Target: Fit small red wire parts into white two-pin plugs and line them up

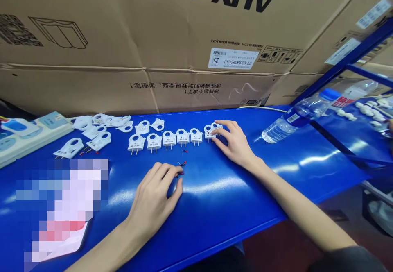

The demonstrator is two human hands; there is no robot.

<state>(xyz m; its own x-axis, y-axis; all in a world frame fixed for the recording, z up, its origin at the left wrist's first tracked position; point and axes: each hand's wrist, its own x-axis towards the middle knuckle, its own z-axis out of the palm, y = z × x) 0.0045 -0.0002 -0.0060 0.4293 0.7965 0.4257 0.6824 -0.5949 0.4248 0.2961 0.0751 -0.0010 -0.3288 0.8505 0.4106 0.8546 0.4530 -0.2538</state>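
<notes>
My right hand (235,143) grips a white two-pin plug piece with a ring-shaped top (210,132) at the right end of a row, thumb in front and fingers behind. Another ringed piece overlaps it at the fingertips. My left hand (155,194) is low over the table, thumb and forefinger closing on a small red part with thin wire (180,173). Just beyond the fingertips lies a similar red-and-black part (183,164), with another red part (184,152) farther back. Several white plug pieces (169,139) stand in line, pins toward me.
More white pieces (98,141) lie loosely at the left beside a power strip (55,124). A blurred phone-like slab (70,239) rests at front left. Large cardboard boxes (172,38) form the back wall. A water bottle (294,118) leans against the blue frame (334,141) at right.
</notes>
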